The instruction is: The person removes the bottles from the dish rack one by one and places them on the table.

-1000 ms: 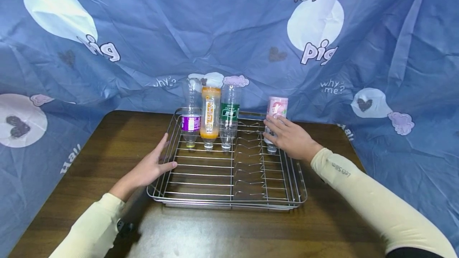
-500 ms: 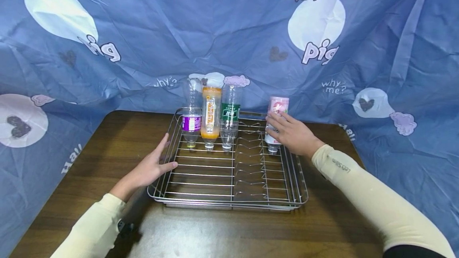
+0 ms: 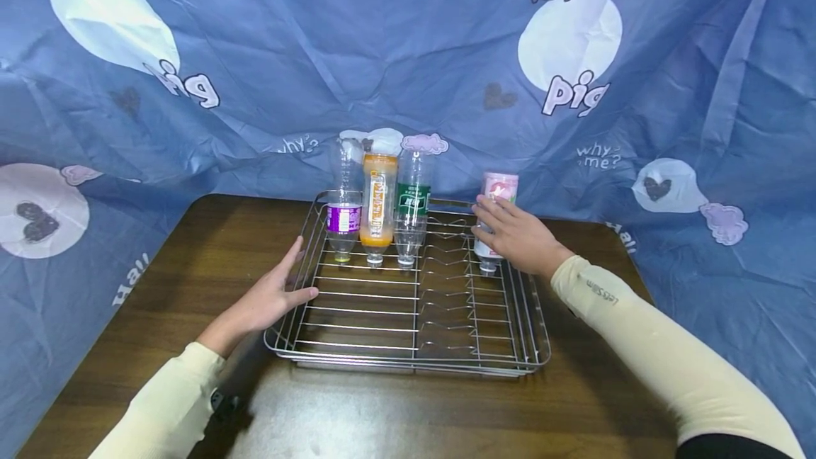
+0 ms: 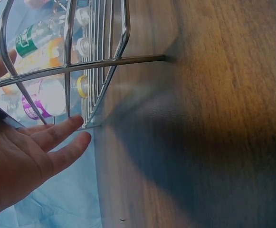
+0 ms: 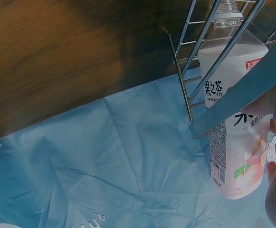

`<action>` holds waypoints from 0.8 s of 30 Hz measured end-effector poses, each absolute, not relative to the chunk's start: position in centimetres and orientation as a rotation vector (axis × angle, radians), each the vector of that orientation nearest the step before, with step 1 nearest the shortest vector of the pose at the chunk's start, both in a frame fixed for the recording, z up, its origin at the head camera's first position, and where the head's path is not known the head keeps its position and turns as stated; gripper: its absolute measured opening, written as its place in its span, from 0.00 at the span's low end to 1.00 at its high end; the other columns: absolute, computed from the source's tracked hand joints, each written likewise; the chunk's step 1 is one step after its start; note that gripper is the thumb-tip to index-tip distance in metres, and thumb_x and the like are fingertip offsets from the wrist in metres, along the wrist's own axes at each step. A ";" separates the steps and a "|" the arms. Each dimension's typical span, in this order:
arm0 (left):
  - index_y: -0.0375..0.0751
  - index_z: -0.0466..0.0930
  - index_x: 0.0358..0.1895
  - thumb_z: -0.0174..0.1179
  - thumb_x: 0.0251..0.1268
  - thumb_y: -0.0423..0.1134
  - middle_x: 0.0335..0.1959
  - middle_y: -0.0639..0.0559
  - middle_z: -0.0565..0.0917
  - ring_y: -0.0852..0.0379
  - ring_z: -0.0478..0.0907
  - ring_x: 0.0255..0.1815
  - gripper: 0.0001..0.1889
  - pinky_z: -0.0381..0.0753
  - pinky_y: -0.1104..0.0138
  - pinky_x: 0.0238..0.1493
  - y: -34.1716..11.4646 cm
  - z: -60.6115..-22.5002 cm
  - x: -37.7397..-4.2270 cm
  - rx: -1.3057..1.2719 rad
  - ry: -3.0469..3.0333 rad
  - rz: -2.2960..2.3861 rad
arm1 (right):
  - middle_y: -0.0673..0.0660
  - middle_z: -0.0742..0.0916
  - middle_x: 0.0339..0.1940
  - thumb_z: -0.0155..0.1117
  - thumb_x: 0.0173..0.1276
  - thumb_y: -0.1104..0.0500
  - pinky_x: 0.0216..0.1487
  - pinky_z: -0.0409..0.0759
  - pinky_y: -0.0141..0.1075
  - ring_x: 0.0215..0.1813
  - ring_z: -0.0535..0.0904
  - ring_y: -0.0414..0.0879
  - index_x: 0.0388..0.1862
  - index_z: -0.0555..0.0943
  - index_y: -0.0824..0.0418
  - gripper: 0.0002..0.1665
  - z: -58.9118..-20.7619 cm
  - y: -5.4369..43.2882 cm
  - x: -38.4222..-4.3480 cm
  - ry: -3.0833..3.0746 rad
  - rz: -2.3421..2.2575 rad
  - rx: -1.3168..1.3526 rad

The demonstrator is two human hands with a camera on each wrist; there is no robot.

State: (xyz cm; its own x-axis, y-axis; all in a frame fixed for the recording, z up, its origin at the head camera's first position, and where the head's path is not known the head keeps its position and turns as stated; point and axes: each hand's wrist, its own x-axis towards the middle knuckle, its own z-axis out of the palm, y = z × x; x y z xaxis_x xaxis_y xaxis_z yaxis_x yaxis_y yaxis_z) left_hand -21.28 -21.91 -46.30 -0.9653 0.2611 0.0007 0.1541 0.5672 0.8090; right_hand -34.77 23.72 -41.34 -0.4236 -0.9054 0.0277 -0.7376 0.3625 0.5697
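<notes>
A peach-tea bottle with a pink and white wrap stands cap-down at the right rear of the wire dish rack. My right hand holds it from the right, fingers across its front in the head view. In the right wrist view, the label and pink base of the bottle show between thumb and fingers, partly behind a metal strip. My left hand is spread at the rack's left side, its thumb over the rim. In the left wrist view, the left hand's straight fingers lie beside the wires.
Cap-down at the left rear stand a purple-labelled clear bottle, an orange bottle and a green-labelled clear bottle. The rack sits on a brown wooden table. Behind hangs a blue patterned cloth.
My right hand has slid slightly up the peach-tea bottle, uncovering more of its lower label. The left hand and the other bottles keep their places; the head view shifts a little.
</notes>
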 end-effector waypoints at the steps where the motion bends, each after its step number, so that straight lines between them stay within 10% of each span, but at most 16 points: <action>1: 0.44 0.28 0.82 0.64 0.69 0.45 0.79 0.28 0.51 0.25 0.64 0.69 0.54 0.59 0.38 0.71 -21.9 -46.3 -21.3 0.356 2.674 1.363 | 0.68 0.72 0.73 0.71 0.58 0.68 0.78 0.56 0.54 0.78 0.58 0.64 0.65 0.80 0.61 0.33 -41.4 23.7 -34.8 -2.292 -0.696 1.442; 24: 0.42 0.29 0.82 0.64 0.70 0.46 0.78 0.27 0.52 0.25 0.55 0.74 0.54 0.55 0.35 0.72 -21.9 -46.2 -21.5 0.361 2.688 1.320 | 0.68 0.74 0.71 0.73 0.56 0.65 0.75 0.60 0.59 0.77 0.60 0.66 0.61 0.82 0.60 0.30 -42.2 23.7 -35.9 -2.262 -0.737 1.392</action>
State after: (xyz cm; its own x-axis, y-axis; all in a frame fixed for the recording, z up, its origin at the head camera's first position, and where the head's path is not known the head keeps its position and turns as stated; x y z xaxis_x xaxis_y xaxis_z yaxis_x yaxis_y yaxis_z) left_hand -21.48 -21.92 -46.18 -0.9636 0.2672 -0.0075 0.1575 0.5901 0.7918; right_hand -35.92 23.69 -42.18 -0.4354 -0.8989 0.0484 -0.6980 0.3711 0.6125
